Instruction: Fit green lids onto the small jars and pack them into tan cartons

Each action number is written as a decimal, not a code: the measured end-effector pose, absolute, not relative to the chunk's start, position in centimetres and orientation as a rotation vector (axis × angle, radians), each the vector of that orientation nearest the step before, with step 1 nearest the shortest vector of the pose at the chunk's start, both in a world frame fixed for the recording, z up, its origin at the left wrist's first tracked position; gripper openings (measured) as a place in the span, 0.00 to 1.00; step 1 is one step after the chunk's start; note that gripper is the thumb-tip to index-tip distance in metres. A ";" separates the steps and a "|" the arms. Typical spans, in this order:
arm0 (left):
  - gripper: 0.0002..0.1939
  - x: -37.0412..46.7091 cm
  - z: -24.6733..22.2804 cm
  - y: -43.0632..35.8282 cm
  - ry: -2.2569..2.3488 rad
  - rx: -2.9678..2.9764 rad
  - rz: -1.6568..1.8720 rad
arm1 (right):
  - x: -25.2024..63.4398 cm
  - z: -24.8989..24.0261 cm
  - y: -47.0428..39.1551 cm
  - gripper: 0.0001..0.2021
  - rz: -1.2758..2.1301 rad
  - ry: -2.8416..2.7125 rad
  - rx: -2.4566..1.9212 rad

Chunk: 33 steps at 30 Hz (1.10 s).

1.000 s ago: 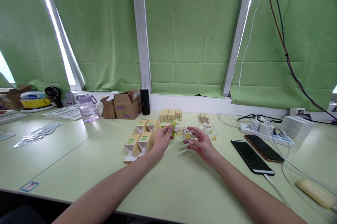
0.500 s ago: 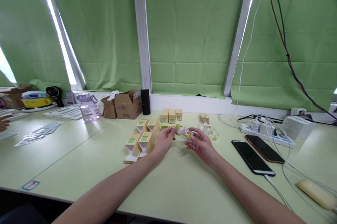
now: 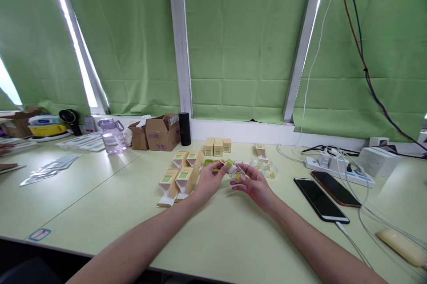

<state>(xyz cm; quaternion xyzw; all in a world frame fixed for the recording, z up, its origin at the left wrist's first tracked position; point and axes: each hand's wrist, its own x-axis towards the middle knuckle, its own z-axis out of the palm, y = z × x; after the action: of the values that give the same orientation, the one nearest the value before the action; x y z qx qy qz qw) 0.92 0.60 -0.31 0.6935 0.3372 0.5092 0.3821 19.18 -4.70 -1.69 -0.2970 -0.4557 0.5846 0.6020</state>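
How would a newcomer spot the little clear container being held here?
Start at the pale green table, then find the bare right hand near mid-picture. It holds the small clear plastic container showing a yellow patch. Similar clear plastic containers lie just beyond; this one alone is in a hand.

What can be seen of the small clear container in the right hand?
The small clear container looks like transparent, shiny plastic, with a yellow spot toward its lower end. It is held tilted over the table, in the fingertips of the right hand. Its upper end is at the green-and-white piece held by the left hand; whether that piece sits inside it cannot be told. Its exact shape is too small to make out.
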 end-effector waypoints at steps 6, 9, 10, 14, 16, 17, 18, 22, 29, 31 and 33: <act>0.23 1.0 -0.7 0.9 0.913 1.814 1.294 | 19.2 -1.6 -4.8 0.27 1.344 -1.065 -0.698; 0.22 1.0 -0.8 0.8 0.948 1.838 1.309 | 19.1 -1.7 -4.8 0.28 1.334 -1.070 -0.703; 0.22 1.0 -0.8 0.8 0.960 1.845 1.316 | 19.1 -1.7 -4.8 0.28 1.334 -1.073 -0.703; 0.21 0.9 -0.7 0.4 0.994 1.885 1.334 | 19.0 -1.8 -4.8 0.27 1.340 -1.080 -0.691; 0.20 0.9 -0.7 0.3 1.003 1.925 1.335 | 19.0 -1.8 -4.8 0.27 1.343 -1.080 -0.687; 0.20 0.9 -0.7 0.2 1.005 1.946 1.332 | 19.0 -1.8 -4.8 0.26 1.343 -1.080 -0.687; 0.19 0.9 -0.7 0.2 1.005 1.964 1.327 | 19.0 -1.8 -4.8 0.26 1.340 -1.082 -0.689; 0.17 0.8 -0.7 0.1 0.987 2.006 1.315 | 18.9 -2.0 -4.8 0.27 1.319 -1.095 -0.703; 0.16 0.7 -0.6 -0.1 0.946 2.128 1.297 | 19.1 -2.1 -4.8 0.29 1.313 -1.147 -0.735; 0.15 0.6 -0.6 -0.2 0.939 2.180 1.276 | 19.2 -2.3 -4.6 0.28 1.289 -1.173 -0.767; 0.14 0.6 -0.7 -0.2 0.939 2.224 1.269 | 19.4 -2.7 -4.3 0.27 1.237 -1.212 -0.796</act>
<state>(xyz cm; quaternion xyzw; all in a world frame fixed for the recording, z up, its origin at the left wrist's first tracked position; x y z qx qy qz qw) 0.59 -0.22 -0.66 0.7980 0.3371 0.4552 0.2058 19.41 -4.25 -2.65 -0.3403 -0.5182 0.5292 0.5794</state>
